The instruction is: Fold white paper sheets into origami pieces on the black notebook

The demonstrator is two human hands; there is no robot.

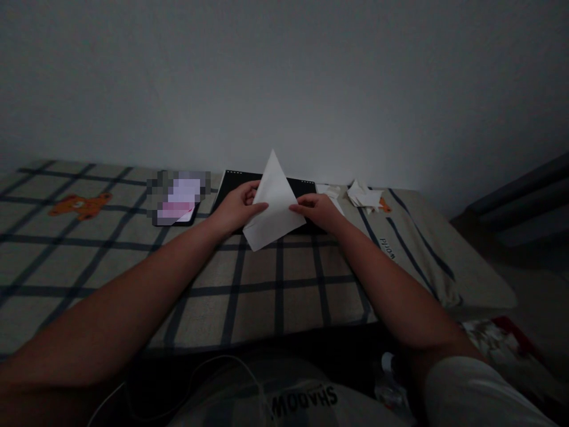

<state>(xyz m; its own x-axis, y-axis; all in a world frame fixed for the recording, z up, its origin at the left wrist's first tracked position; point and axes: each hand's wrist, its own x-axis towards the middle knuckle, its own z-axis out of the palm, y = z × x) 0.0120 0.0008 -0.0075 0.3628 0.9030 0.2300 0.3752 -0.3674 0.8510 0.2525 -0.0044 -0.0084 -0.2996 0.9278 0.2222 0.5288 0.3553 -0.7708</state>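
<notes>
A sheet of white paper (pixel 278 204), folded to a point at the top, is held up in front of me. My left hand (pixel 242 204) pinches its left edge, with the thumb on the near face. On the opposite edge, my right hand (pixel 320 209) grips it between thumb and fingers. Behind and beneath the paper lies a black board or notebook (pixel 237 184) with small white marks along its top edge. Part of that black thing is hidden by the paper and my hands.
A phone (pixel 180 201) with a lit screen, partly pixelated, lies to the left on the checked cloth (pixel 271 279). To the right are folded white paper pieces (pixel 365 196). A plain wall (pixel 284 77) rises behind. Below the edge, a clear bottle (pixel 389 382) and a white cable (pixel 222 357) show.
</notes>
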